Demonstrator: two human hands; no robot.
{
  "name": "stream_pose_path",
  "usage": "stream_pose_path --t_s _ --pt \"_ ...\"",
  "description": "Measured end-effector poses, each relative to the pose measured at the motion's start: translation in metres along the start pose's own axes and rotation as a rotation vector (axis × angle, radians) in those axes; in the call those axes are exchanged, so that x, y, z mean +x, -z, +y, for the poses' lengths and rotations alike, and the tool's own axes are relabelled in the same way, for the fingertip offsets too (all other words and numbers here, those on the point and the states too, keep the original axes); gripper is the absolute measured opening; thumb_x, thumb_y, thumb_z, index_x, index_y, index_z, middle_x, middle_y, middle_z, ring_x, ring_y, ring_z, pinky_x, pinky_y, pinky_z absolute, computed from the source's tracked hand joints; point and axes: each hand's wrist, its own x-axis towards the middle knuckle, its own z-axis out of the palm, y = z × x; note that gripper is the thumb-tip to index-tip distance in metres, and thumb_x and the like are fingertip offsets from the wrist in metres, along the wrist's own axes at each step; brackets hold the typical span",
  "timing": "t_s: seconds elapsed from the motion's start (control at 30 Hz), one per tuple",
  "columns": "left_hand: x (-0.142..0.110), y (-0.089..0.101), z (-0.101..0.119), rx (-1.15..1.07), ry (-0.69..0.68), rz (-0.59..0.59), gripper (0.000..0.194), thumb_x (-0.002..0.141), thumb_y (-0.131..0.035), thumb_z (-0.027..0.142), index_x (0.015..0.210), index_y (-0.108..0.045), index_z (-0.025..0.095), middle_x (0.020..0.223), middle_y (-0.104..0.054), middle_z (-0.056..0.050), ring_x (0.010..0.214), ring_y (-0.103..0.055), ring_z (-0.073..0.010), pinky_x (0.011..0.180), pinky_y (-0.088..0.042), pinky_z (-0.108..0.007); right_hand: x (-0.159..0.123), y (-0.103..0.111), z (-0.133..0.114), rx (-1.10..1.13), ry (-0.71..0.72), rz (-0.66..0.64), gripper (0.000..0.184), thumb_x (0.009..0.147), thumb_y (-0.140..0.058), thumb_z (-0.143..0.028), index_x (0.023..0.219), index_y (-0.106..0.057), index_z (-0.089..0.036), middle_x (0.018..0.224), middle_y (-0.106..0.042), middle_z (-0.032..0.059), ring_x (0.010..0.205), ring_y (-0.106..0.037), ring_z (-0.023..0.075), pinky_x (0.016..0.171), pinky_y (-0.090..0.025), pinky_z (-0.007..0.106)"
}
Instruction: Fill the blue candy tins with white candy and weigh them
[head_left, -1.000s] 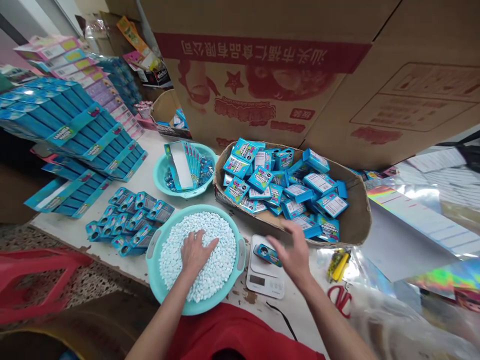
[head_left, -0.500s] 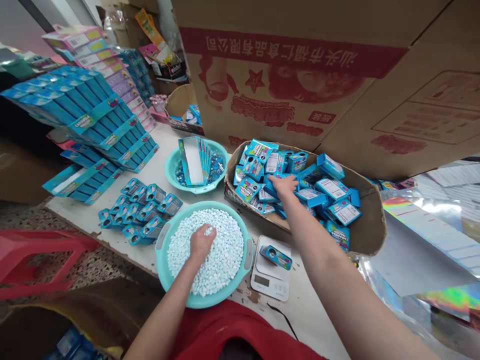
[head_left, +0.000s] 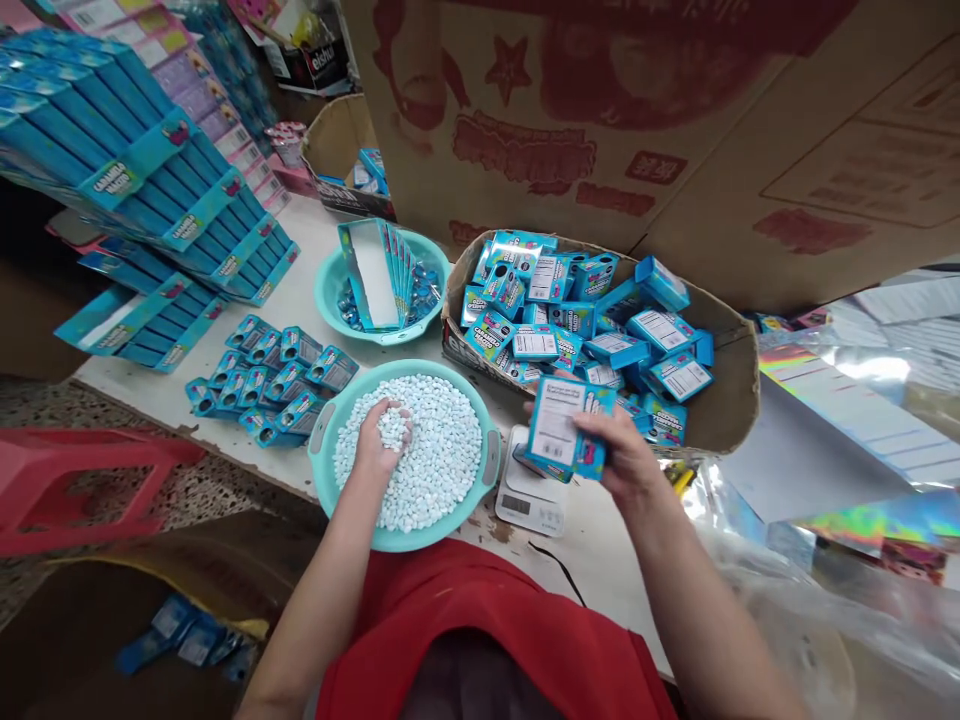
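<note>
My left hand is cupped in a turquoise bowl, its fingers curled round a handful of small white candies. More of the same candies fill the bowl. Over the white kitchen scale, my right hand grips a small blue candy box, its white label facing up. Part of another blue box shows beneath it on the scale. Behind, a cut-down carton holds many blue boxes, partly heaped on one another.
Several blue boxes with round holes stand left of the bowl. Behind is a second turquoise bowl with folded cards and blue wrapped pieces. Stacked display trays rise at the left; a large cardboard box stands behind. Plastic film lies at right.
My right hand has come back from the carton toward the scale, now with a blue box in it. My left hand has turned up, showing the candies it holds. The view has tilted down.
</note>
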Motion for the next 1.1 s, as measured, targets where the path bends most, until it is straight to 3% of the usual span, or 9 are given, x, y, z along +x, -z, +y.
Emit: stream_pose_path --t_s 0.13,0.27,0.37,0.47,0.63,0.83,1.1 --pt "-0.005 -0.002 0.001 -0.027 0.027 -0.026 0.012 0.077 -0.055 0.028 0.082 -0.054 0.017 0.07 -0.061 -0.002 0.053 -0.059 -0.0121 0.041 -0.045 -0.019 -0.001 -0.03 0.042 -0.124 0.009 -0.086 0.037 0.057 -0.08 -0.036 0.086 -0.066 -0.018 0.08 -0.071 0.0034 0.075 -0.067 0.0233 0.07 -0.055 0.037" --pt "-0.014 -0.006 0.005 -0.004 0.076 -0.077 0.012 0.076 -0.056 0.028 0.075 -0.049 0.018 0.057 -0.053 0.003 0.04 -0.047 -0.0079 0.033 -0.033 -0.015 0.009 -0.051 0.072 -0.353 0.136 -0.163 0.038 0.062 -0.078 -0.039 0.093 -0.065 -0.02 0.083 -0.07 0.0007 0.076 -0.064 0.0199 0.072 -0.052 0.034" --pt "-0.033 -0.016 0.013 -0.005 -0.007 -0.176 0.017 0.073 -0.06 0.031 0.072 -0.048 0.019 0.054 -0.05 0.004 0.036 -0.043 -0.0073 0.032 -0.027 -0.015 0.014 -0.063 0.085 -0.543 0.274 -0.193 0.039 0.066 -0.075 -0.037 0.1 -0.061 -0.021 0.087 -0.067 0.0015 0.08 -0.062 0.0206 0.075 -0.05 0.035" --pt "-0.054 -0.031 0.015 0.014 -0.192 -0.216 0.021 0.069 -0.063 0.034 0.07 -0.049 0.018 0.055 -0.052 0.003 0.042 -0.048 -0.0084 0.036 -0.033 -0.017 0.017 -0.076 0.092 -0.733 0.432 -0.227 0.031 0.07 -0.071 -0.03 0.099 -0.06 -0.021 0.092 -0.065 0.0034 0.087 -0.061 0.0215 0.079 -0.047 0.036" --pt "-0.066 -0.048 0.006 0.087 -0.495 -0.161 0.024 0.068 -0.067 0.033 0.064 -0.051 0.016 0.059 -0.055 0.003 0.057 -0.059 -0.0126 0.056 -0.047 -0.024 0.021 -0.093 0.1 -0.922 0.594 -0.229 0.03 0.071 -0.071 -0.028 0.098 -0.06 -0.022 0.096 -0.063 0.0058 0.093 -0.058 0.0233 0.081 -0.046 0.036" --pt "-0.063 -0.046 -0.002 0.194 -0.598 -0.125 0.024 0.071 -0.067 0.033 0.062 -0.053 0.016 0.058 -0.054 0.003 0.051 -0.055 -0.0101 0.055 -0.044 -0.024 0.019 -0.097 0.105 -1.049 0.615 -0.234 0.03 0.069 -0.067 -0.019 0.098 -0.06 -0.023 0.097 -0.066 0.005 0.091 -0.06 0.0237 0.079 -0.046 0.036" --pt "-0.059 -0.045 -0.002 0.227 -0.654 -0.085 0.027 0.072 -0.067 0.035 0.06 -0.053 0.016 0.055 -0.052 0.004 0.049 -0.051 -0.0089 0.055 -0.042 -0.023 0.023 -0.099 0.099 -1.012 0.584 -0.224 0.032 0.067 -0.074 -0.025 0.096 -0.06 -0.021 0.094 -0.065 0.0056 0.09 -0.06 0.024 0.077 -0.047 0.035"
